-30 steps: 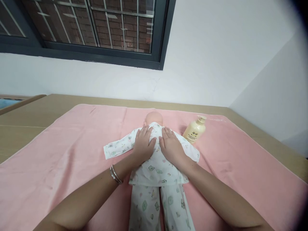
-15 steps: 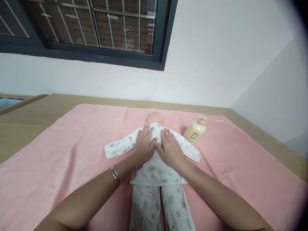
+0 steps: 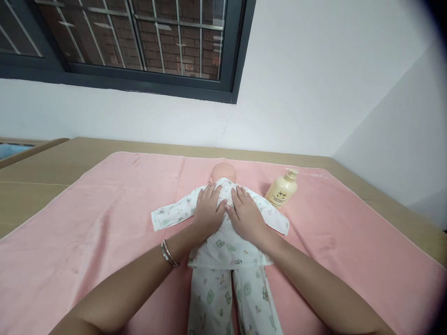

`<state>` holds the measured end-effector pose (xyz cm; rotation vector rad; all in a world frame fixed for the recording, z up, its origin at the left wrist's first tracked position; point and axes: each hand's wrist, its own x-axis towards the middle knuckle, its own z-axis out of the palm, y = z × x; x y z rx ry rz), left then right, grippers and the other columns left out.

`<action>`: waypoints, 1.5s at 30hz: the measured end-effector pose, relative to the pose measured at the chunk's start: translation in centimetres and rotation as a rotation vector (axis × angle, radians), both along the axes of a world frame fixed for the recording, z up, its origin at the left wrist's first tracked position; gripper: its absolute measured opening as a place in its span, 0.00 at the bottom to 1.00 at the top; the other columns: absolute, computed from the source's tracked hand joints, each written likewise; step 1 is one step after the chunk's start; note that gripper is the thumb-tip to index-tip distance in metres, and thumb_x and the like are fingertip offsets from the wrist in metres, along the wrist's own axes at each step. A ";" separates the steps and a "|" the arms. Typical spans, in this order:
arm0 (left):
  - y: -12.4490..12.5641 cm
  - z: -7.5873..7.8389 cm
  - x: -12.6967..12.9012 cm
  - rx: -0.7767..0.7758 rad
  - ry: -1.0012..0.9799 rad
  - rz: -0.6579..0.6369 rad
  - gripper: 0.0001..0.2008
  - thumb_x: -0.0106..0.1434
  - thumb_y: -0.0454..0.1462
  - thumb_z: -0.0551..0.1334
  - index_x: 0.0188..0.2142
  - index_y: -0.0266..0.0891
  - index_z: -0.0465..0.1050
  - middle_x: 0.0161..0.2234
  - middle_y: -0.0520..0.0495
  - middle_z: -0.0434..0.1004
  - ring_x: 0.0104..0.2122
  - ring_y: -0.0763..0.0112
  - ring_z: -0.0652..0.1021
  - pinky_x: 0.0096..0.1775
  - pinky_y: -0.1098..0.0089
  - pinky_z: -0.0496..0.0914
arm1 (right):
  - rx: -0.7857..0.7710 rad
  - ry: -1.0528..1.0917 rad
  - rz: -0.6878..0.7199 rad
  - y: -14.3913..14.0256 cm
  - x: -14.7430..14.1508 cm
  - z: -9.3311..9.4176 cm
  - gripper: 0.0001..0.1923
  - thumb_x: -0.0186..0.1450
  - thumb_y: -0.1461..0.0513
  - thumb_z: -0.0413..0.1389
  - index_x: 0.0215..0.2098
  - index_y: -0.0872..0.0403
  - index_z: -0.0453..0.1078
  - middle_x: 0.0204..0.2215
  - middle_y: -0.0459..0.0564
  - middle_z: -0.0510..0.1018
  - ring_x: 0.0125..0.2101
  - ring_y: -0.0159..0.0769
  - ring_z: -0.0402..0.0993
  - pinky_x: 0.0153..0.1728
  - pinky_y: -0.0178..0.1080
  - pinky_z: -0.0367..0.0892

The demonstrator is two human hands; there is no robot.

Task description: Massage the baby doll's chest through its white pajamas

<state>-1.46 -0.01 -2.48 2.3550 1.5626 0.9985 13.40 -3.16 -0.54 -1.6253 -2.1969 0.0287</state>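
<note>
A baby doll [image 3: 226, 251] in white printed pyjamas lies stretched out on a pink mat [image 3: 132, 195], its bald head at the far end and its sleeves spread to both sides. The face does not show. My left hand [image 3: 210, 209] rests flat on the upper left of the doll's top, fingers extended. On the upper right of the top lies my right hand [image 3: 246, 214], likewise flat, with the two thumbs close together in the middle. A pale yellow pump bottle [image 3: 282, 188] is beside the doll's right-hand sleeve.
The mat covers a wooden surface [image 3: 45, 167] that reaches a white wall [image 3: 286, 83]. Above it at the left is a dark-framed window [image 3: 157, 79] with bars. A raised wooden edge [image 3: 38, 148] stands at the far left.
The view has shifted very slightly. Both hands remain flat on the doll's top in nearly the same place.
</note>
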 end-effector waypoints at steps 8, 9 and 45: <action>-0.6 0.2 -0.3 0.011 0.031 -0.044 0.26 0.65 0.39 0.51 0.61 0.34 0.59 0.64 0.36 0.57 0.65 0.54 0.56 0.63 0.49 0.48 | -0.016 0.084 -0.003 0.6 0.4 -0.3 0.31 0.72 0.53 0.36 0.66 0.63 0.50 0.66 0.61 0.52 0.67 0.47 0.43 0.64 0.51 0.46; -0.8 0.3 -0.3 0.012 0.041 -0.054 0.26 0.65 0.40 0.52 0.61 0.34 0.58 0.64 0.36 0.56 0.65 0.54 0.55 0.63 0.49 0.48 | -0.017 0.093 -0.006 0.7 0.4 -0.3 0.30 0.72 0.53 0.36 0.66 0.63 0.50 0.66 0.60 0.53 0.67 0.46 0.44 0.64 0.51 0.46; -0.7 0.2 -0.7 0.030 0.012 -0.104 0.25 0.67 0.45 0.51 0.60 0.36 0.61 0.63 0.36 0.57 0.64 0.53 0.56 0.63 0.48 0.47 | -0.131 0.178 0.037 0.6 0.9 0.6 0.32 0.71 0.52 0.40 0.67 0.62 0.48 0.67 0.61 0.50 0.67 0.46 0.40 0.65 0.49 0.44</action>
